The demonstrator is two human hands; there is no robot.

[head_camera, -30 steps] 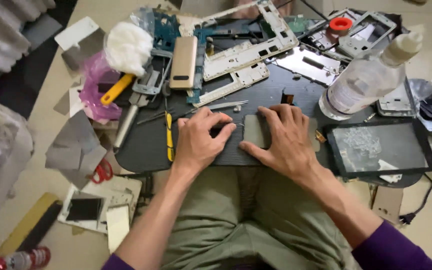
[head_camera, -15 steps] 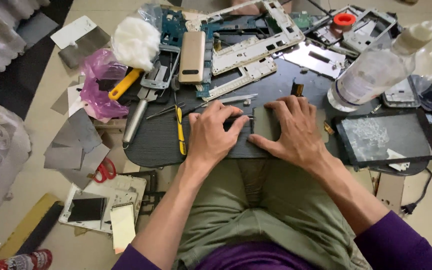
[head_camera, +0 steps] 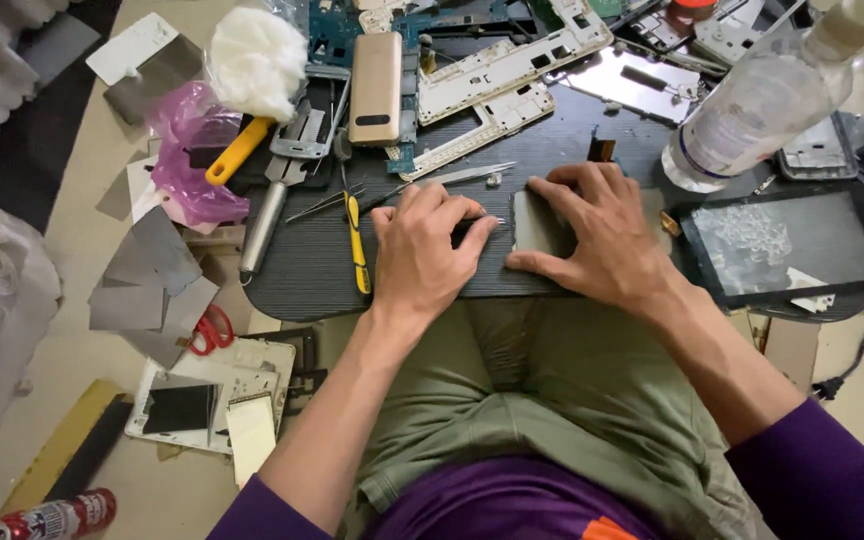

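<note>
Both hands lie palm-down on a dark ribbed work mat [head_camera: 302, 270] that rests over the person's lap, forearms reaching in from the lower edge. The left hand [head_camera: 422, 255] is half-curled, its fingertips pressing on a small dark part that is mostly hidden beneath them; what it is cannot be told. The right hand [head_camera: 602, 235] is spread flat, fingers arched over a small grey rectangular slab [head_camera: 535, 222], smooth and matte, which it pins to the mat with the thumb along the slab's near edge. The slab sits between the two hands, touching both, near the mat's front edge.

At 9 o'clock from the left hand, just beside it, lies a thin yellow-handled tool [head_camera: 357, 250]. At 12 o'clock lie metal tweezers [head_camera: 447, 180], and beyond them pale plastic device frames [head_camera: 507, 65] with cut-out windows and a tan, rounded phone-shaped block [head_camera: 376, 85]. At 10 o'clock there is a steel-handled scraper [head_camera: 262, 225], a crumpled pink plastic bag [head_camera: 187, 150] and a white wad of cotton [head_camera: 257, 60].

At 1 o'clock from the right hand a clear plastic bottle [head_camera: 752, 105] lies tilted. At 3 o'clock, near the wrist, lies a black-framed tablet screen [head_camera: 792, 245] with cracked glass. Grey film sheets [head_camera: 147, 270] and red-handled scissors [head_camera: 214, 330] lie on the floor at 8 o'clock.
</note>
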